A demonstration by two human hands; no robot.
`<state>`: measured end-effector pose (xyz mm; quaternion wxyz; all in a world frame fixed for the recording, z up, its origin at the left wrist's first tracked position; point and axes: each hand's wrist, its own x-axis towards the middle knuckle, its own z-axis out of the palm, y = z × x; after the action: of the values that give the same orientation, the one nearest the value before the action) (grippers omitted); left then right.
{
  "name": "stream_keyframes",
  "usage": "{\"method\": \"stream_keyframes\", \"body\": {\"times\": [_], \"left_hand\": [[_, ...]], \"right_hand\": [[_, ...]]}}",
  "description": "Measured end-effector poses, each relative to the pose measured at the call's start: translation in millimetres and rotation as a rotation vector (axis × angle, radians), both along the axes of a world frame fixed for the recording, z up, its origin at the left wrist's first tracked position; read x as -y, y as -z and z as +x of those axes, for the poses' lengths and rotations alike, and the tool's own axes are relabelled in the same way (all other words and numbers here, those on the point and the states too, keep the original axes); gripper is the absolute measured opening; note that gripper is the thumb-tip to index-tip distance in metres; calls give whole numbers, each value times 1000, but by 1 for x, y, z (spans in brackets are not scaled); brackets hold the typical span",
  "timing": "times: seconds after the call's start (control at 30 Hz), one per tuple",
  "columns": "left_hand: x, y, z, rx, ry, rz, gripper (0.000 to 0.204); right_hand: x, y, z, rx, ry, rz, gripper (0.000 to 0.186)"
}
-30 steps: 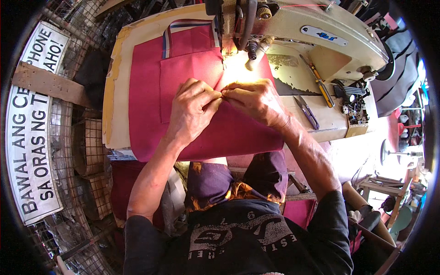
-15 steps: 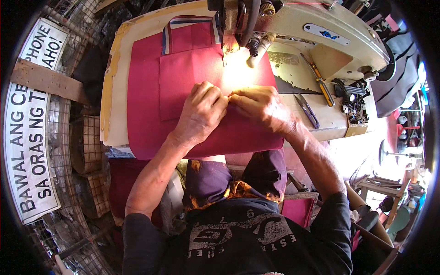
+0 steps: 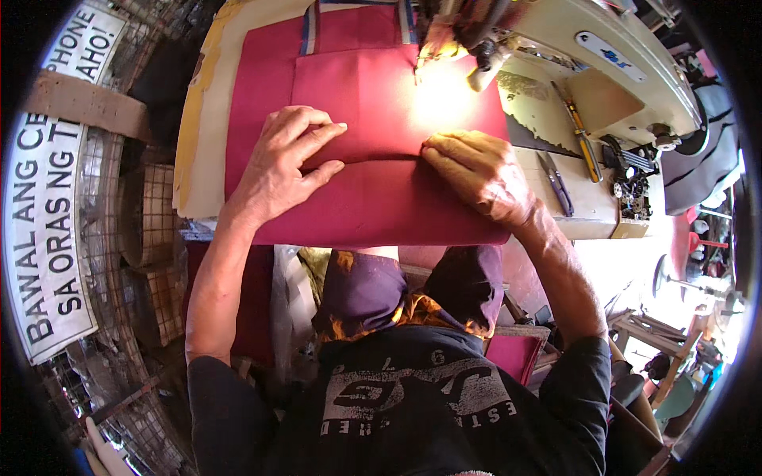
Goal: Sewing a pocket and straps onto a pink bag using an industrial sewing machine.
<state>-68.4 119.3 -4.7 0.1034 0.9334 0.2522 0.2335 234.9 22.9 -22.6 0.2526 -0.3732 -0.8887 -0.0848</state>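
Note:
Magenta fabric lies on the worktable with a patch pocket and a striped strap at its top, and a crease runs across its middle. My left hand is over the fabric left of the crease, thumb and fingers spread, pinching nothing. My right hand has bunched fingers gripping the fabric at the right part of the crease. The sewing machine stands above and right of it, its lamp making a bright patch on the cloth under the needle area.
Scissors, a yellow-handled tool and a box of small metal parts sit on the table at right. A wire mesh rack with a white sign and a board stands at left.
My hands have moved apart; the left one has opened and moved left from where both were pinching together. A crease now shows between them. The view has shifted slightly.

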Motion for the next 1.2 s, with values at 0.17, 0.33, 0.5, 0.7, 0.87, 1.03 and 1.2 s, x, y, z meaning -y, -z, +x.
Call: {"method": "stream_keyframes", "body": {"times": [0.17, 0.33, 0.5, 0.7, 0.87, 1.03, 1.2], "left_hand": [[-4, 11, -20, 17, 45, 40, 35], [4, 19, -20, 79, 45, 138, 31], [5, 17, -18, 87, 61, 208, 19], [4, 18, -17, 92, 49, 172, 18], [3, 11, -15, 41, 66, 142, 17], [4, -12, 17, -3, 117, 132, 32], [4, -2, 62, -2, 277, 158, 34]], "right_hand": [[2, 2, -6, -14, 46, -19, 39], [5, -2, -10, -41, 60, -46, 36], [4, 1, -6, -6, 58, -23, 35], [2, -2, -9, -48, 62, -8, 24], [3, 1, -8, -27, 62, -67, 37], [17, 2, -12, -49, 152, -113, 38], [29, 0, -19, -55, 248, -139, 40]]}}
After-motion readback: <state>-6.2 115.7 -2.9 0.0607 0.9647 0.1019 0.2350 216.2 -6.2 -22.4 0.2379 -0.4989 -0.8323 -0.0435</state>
